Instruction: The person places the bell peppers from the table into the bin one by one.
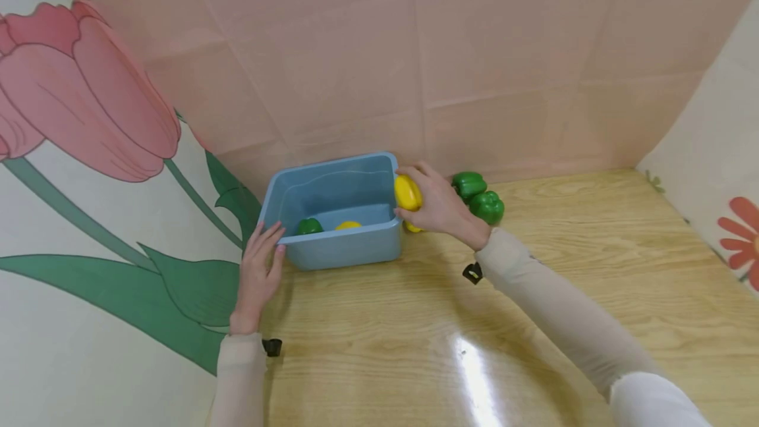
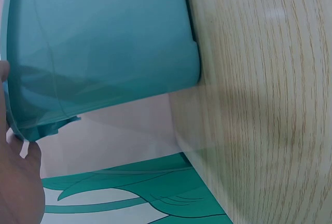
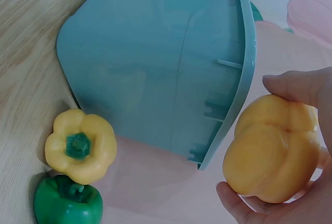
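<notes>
My left hand (image 1: 259, 272) rests straight-fingered at the near left corner of the blue bin (image 1: 344, 252). My right hand (image 1: 435, 199) grasps a yellow pepper (image 1: 408, 192) just beside the right rim; contact with the rim is unconfirmed. Its long axis appears to run near to far. The bin's opening lies immediately left of this grip. Inside, a second yellow pepper (image 1: 348, 225) and a green pepper (image 1: 309, 226) leave floor showing on the right. Further right, two loose green peppers (image 1: 487, 207) lie near the back wall (image 1: 504, 51).
</notes>
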`<state>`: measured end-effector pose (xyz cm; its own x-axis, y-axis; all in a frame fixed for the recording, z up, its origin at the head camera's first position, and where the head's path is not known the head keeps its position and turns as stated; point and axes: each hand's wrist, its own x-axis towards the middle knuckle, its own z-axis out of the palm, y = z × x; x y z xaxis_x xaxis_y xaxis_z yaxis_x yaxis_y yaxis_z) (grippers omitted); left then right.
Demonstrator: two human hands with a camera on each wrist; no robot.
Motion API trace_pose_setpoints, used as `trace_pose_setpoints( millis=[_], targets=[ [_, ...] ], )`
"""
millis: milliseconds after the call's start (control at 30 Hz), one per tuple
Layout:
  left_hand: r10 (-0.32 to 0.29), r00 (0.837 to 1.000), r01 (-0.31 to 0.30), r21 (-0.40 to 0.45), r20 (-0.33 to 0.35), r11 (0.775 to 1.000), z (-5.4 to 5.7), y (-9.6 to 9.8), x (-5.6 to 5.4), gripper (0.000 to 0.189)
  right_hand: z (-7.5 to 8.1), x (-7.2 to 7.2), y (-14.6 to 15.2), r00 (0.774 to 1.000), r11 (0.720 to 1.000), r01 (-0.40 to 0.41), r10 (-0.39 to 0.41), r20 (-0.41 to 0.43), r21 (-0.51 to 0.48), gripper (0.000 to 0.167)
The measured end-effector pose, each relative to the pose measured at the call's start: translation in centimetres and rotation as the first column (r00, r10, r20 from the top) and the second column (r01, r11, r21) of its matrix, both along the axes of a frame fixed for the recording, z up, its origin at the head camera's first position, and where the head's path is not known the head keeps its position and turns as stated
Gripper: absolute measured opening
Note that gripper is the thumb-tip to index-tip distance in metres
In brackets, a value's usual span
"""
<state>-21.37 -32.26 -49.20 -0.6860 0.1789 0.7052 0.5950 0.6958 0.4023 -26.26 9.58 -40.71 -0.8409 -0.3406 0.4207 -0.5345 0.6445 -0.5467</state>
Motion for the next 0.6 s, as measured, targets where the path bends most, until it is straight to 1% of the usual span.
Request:
trace_pose_setpoints(
  millis=[333, 600],
  targets=[
    [-0.008, 0.999, 0.009, 0.003, -0.034, 1.0, -0.07, 0.07, -0.03, 0.037, 0.41, -0.25, -0.62, 1.0, 1.0, 0.006, -0.006, 0.025, 0.005, 0.081],
    [-0.006, 1.0, 0.006, 0.005, -0.023, 1.0, -0.06, 0.07, -0.11, 0.036, 0.89, -0.23, -0.92, 1.0, 1.0, -0.001, 0.001, 0.031, 0.004, 0.08]
  ],
)
